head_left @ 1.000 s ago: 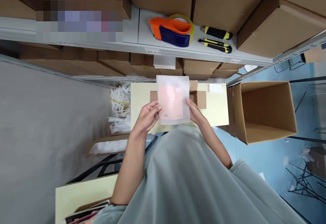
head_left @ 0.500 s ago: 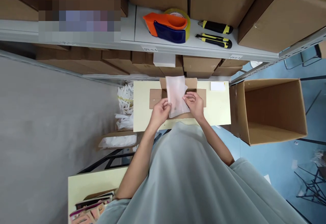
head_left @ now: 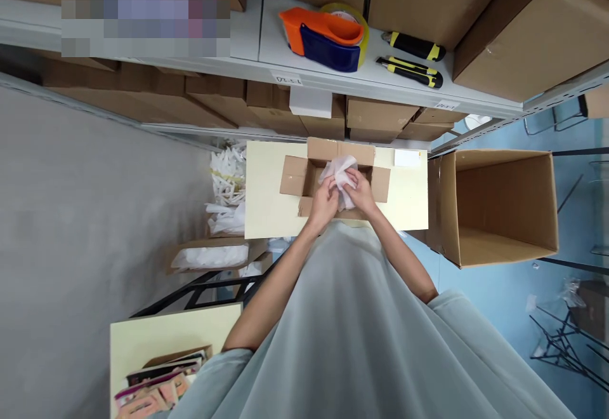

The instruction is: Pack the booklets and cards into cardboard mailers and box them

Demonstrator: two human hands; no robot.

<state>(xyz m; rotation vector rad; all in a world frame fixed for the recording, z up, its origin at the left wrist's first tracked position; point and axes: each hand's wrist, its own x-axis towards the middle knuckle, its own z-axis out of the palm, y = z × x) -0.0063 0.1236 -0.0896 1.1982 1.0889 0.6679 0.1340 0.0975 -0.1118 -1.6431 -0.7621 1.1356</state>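
Forearms (head_left: 280,279) angle inward, bringing the left hand (head_left: 324,203) and right hand (head_left: 361,193) close together, fingers bent, both holding a crumpled translucent pouch (head_left: 343,170). It is over the small open carton (head_left: 293,175), midway between the desk's (head_left: 266,209) left and right edges. The carton's flaps are spread outward; hands and pouch hide much of its interior, so its contents cannot be made out. Beyond the right edge stands a large open box (head_left: 504,206). At lower left, a sleeve (head_left: 228,368) partly covers pink packets (head_left: 152,400), cut off by the view's bottom.
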